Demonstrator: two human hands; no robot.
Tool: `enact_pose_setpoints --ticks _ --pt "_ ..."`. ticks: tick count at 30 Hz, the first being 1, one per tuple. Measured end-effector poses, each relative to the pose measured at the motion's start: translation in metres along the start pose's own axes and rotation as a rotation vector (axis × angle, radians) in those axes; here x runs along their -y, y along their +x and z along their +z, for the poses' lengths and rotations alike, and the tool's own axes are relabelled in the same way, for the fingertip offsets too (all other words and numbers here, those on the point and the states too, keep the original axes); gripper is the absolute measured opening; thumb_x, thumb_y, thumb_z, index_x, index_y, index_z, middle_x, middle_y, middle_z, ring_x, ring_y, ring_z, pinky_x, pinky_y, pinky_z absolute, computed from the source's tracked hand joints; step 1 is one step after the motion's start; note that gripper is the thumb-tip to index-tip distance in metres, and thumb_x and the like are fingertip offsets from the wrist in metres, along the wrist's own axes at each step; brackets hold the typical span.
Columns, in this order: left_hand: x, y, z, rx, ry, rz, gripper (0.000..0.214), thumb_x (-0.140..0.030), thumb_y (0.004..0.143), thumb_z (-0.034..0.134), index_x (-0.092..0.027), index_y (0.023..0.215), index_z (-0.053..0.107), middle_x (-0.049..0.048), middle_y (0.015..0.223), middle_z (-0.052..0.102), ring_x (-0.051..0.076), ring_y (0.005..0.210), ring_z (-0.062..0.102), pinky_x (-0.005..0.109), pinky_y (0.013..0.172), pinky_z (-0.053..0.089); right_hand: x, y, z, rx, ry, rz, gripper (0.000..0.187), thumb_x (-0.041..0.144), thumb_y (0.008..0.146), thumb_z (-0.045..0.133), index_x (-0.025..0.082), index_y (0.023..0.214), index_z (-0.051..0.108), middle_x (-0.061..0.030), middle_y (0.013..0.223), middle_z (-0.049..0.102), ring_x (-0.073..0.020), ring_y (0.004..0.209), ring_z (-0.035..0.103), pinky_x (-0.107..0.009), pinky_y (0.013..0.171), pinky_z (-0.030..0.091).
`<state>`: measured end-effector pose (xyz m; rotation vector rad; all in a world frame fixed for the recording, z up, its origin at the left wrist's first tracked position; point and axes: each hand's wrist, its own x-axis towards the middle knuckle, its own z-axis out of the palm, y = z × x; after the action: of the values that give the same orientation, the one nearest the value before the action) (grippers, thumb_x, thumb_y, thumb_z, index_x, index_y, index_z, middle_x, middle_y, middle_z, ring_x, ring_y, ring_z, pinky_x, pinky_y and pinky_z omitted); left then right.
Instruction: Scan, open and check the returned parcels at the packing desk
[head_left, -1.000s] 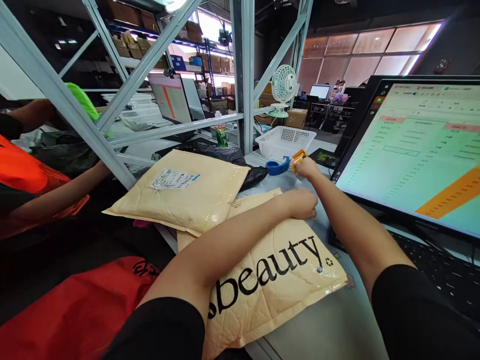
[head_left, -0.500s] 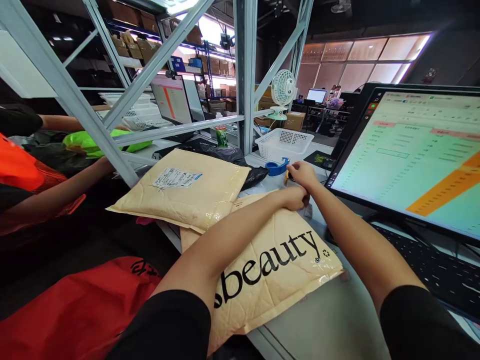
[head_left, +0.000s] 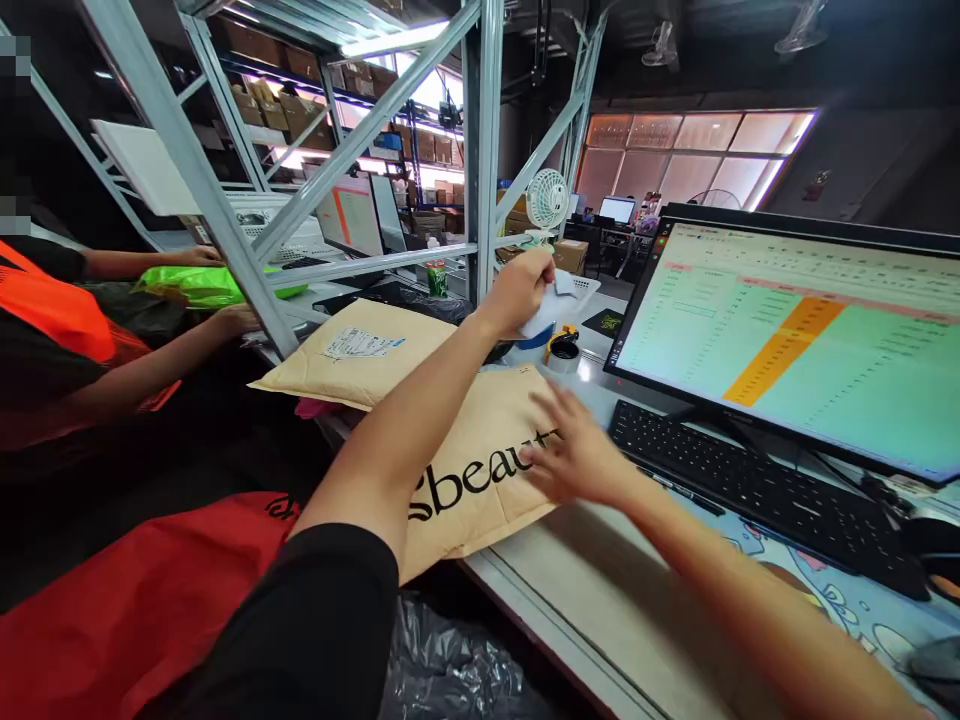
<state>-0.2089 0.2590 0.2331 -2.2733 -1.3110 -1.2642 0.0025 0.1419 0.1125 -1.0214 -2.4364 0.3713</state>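
A tan padded mailer printed "beauty" (head_left: 480, 470) lies on the grey desk. My right hand (head_left: 574, 455) rests flat on its right part, fingers spread and slightly blurred. My left hand (head_left: 517, 290) is raised above the desk, closed on a small white piece, perhaps a label (head_left: 553, 300). Just beyond it sit a yellow-and-black tape dispenser (head_left: 561, 348) and a blue one (head_left: 536, 340). A second tan mailer (head_left: 352, 355) with a white shipping label lies to the left.
A monitor (head_left: 787, 340) and black keyboard (head_left: 750, 485) stand on the right. Metal shelving posts (head_left: 484, 150) rise behind the mailers. A person in an orange vest (head_left: 60, 320) at left handles a green bag (head_left: 199, 285). A red bag (head_left: 142, 600) lies at lower left.
My left hand lifted off the mailer with a white piece. My right hand left the tape dispenser and came down onto the mailer. The view shifted right.
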Motion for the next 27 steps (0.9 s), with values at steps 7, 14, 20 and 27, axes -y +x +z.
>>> enact_pose_setpoints --ticks 7,14,20,27 --pt "-0.002 -0.092 0.013 0.697 0.395 -0.332 0.03 -0.006 0.088 0.057 -0.011 0.115 0.068 0.0164 0.119 0.071 0.025 0.112 0.065 0.031 0.098 0.048 -0.002 -0.014 0.053 0.217 -0.175 0.152 0.089 0.068 0.093 0.062 0.035 0.168 0.028 -0.0096 0.177 0.013 -0.0498 0.159 0.016 -0.071 0.122 0.024" --pt "-0.042 -0.102 -0.048 0.62 0.342 -0.338 0.042 -0.022 0.097 0.055 -0.011 0.137 0.06 0.0159 0.141 0.065 0.024 0.124 0.062 0.032 0.11 0.043 0.018 -0.061 0.014 -0.029 -0.173 0.134 0.067 0.045 0.099 0.059 0.018 0.16 0.047 -0.016 0.17 0.033 -0.0406 0.159 0.023 -0.06 0.128 0.021" --pt "-0.154 -0.274 -0.146 0.686 -0.514 -0.543 0.047 -0.058 0.093 0.052 -0.021 0.112 0.073 -0.0004 0.112 0.079 0.015 0.101 0.069 0.028 0.095 0.052 0.106 -0.223 -0.001 0.321 0.377 -0.168 0.057 0.044 0.097 0.063 0.035 0.153 0.056 -0.0071 0.134 0.071 -0.0259 0.122 0.067 -0.039 0.106 0.052" --pt "-0.201 -0.468 -0.114 0.823 -0.317 -0.879 0.044 -0.053 0.097 0.049 -0.024 0.122 0.071 0.0053 0.121 0.077 0.024 0.112 0.072 0.038 0.101 0.056 0.099 -0.299 0.106 0.558 0.263 0.248 0.039 0.039 0.101 0.055 0.023 0.133 0.071 -0.0117 0.127 0.074 -0.0287 0.115 0.068 -0.042 0.104 0.05"
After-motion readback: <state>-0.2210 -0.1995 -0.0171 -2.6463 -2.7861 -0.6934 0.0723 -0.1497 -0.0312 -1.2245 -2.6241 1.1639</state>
